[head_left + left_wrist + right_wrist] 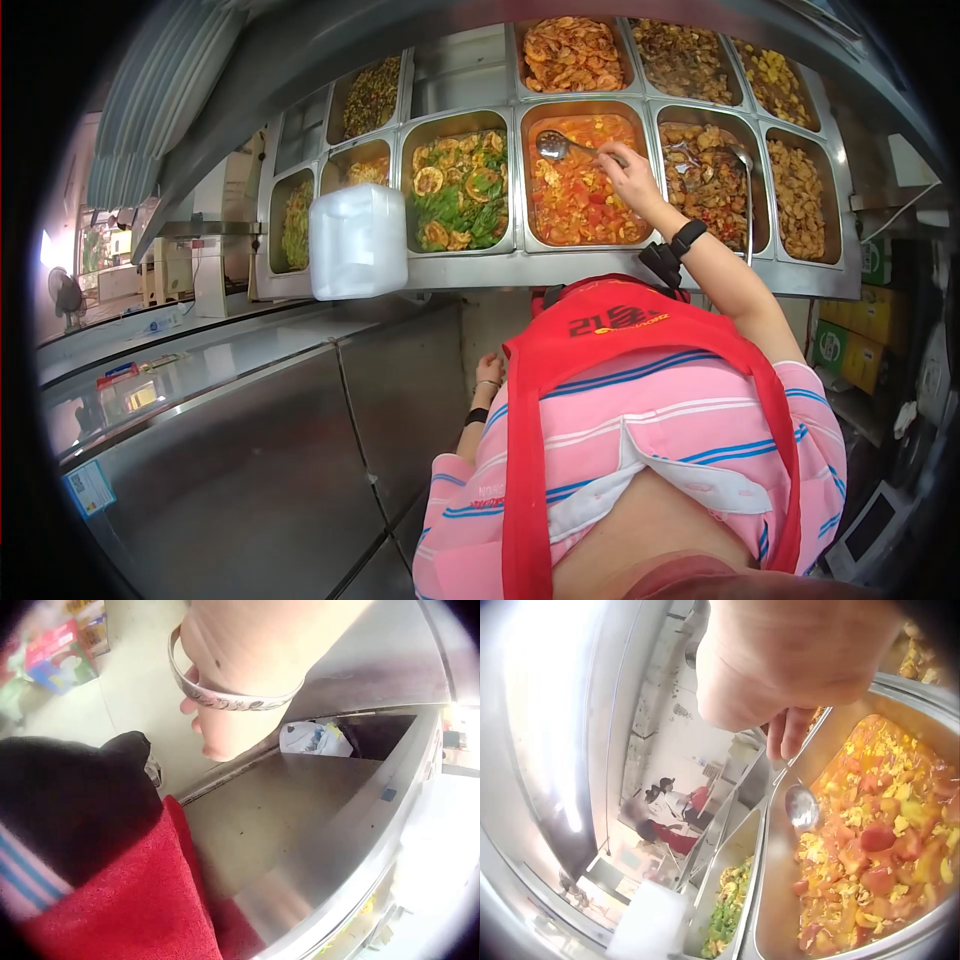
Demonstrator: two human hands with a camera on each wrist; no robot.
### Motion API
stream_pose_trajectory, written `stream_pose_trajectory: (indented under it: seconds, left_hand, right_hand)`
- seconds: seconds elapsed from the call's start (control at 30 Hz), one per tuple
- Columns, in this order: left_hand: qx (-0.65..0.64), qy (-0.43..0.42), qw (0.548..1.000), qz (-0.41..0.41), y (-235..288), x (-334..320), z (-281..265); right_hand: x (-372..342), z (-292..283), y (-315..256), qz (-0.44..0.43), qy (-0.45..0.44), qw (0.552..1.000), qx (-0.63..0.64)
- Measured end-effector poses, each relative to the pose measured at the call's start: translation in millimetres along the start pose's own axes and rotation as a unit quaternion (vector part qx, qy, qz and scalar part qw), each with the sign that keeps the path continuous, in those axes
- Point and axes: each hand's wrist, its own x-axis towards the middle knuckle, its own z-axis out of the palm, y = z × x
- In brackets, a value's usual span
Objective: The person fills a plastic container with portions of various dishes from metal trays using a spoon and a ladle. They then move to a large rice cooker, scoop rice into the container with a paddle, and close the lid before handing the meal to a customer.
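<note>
My right hand (632, 180) grips the handle of a slotted spoon (551, 145) over a steel pan (523, 180) of tomato and egg (590, 195). In the right wrist view the spoon's bowl (802, 807) is just above the food at the pan's side, below the fingers of the right hand (787, 667). My left hand (487, 370) hangs low beside the red apron (630, 325), under the counter's front edge, holding nothing. A bracelet (232, 700) circles that wrist in the left wrist view, where most of its fingers are hidden.
Left of the tomato pan lie a pan of greens with egg slices (460, 190) and a stack of clear plastic containers (358, 240) on the counter edge. Another spoon (747, 190) rests in the meat pan to the right. A steel cabinet (240, 460) stands at the left.
</note>
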Motion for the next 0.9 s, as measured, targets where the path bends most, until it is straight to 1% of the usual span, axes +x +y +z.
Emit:
stream_pose_trajectory:
  seconds: [0.07, 0.13, 0.17, 0.2, 0.33, 0.4, 0.47, 0.53, 0.57, 0.6, 0.67, 0.7, 0.73, 0.8, 0.83, 0.87, 0.9]
  left_hand:
    - [0.021, -0.01, 1.0, -0.011, -11, 3, -3]
    - [0.042, -0.023, 0.999, -0.021, -21, 8, -3]
    - [0.052, -0.03, 0.998, -0.027, -26, 11, -3]
    - [0.052, -0.031, 0.998, -0.027, -24, 9, -1]
    - [0.026, -0.02, 0.999, -0.021, -6, 0, 6]
    - [0.02, -0.018, 0.999, -0.02, 6, -6, 9]
    - [0.026, -0.022, 0.999, -0.024, 18, -12, 12]
    - [0.032, -0.027, 0.999, -0.029, 23, -13, 12]
    - [0.038, -0.031, 0.998, -0.033, 25, -15, 12]
    - [0.038, -0.032, 0.998, -0.033, 23, -12, 11]
    - [0.051, -0.036, 0.998, -0.015, 18, -6, 10]
    - [0.051, -0.036, 0.998, -0.015, 19, -8, 10]
    - [0.049, -0.034, 0.998, -0.012, 21, -10, 10]
    - [0.049, -0.031, 0.998, -0.009, 23, -12, 10]
    - [0.052, -0.033, 0.998, -0.01, 23, -11, 10]
    - [0.056, -0.032, 0.998, -0.012, 23, -10, 10]
    - [0.061, -0.034, 0.997, -0.012, 20, -8, 9]
  right_hand:
    - [-1, 2, 7, 0.097, 0.011, 0.982, 0.161]
    - [-3, 1, 10, 0.093, 0.011, 0.984, 0.152]
    - [-5, 1, 14, 0.076, 0.036, 0.983, 0.16]
    - [-5, 0, 13, 0.058, 0.061, 0.982, 0.168]
    - [-8, -18, 8, 0.054, 0.08, 0.979, 0.18]
    - [-11, -25, 3, 0.074, 0.088, 0.964, 0.24]
    - [-17, -31, -1, 0.074, 0.093, 0.964, 0.237]
    - [-24, -39, -8, 0.111, 0.089, 0.949, 0.283]
    - [-26, -43, -13, 0.117, 0.095, 0.937, 0.315]
    - [-28, -48, -14, 0.117, 0.094, 0.937, 0.314]
    - [-33, -59, -14, 0.168, 0.146, 0.889, 0.399]
    - [-33, -68, -21, 0.186, 0.157, 0.862, 0.444]
    - [-37, -74, -18, 0.185, 0.157, 0.863, 0.443]
    - [-43, -87, -13, 0.19, 0.171, 0.77, 0.584]
    - [-47, -92, -16, 0.199, 0.168, 0.739, 0.621]
    - [-50, -96, -16, 0.199, 0.17, 0.74, 0.619]
    - [-53, -101, -16, 0.211, 0.153, 0.704, 0.66]
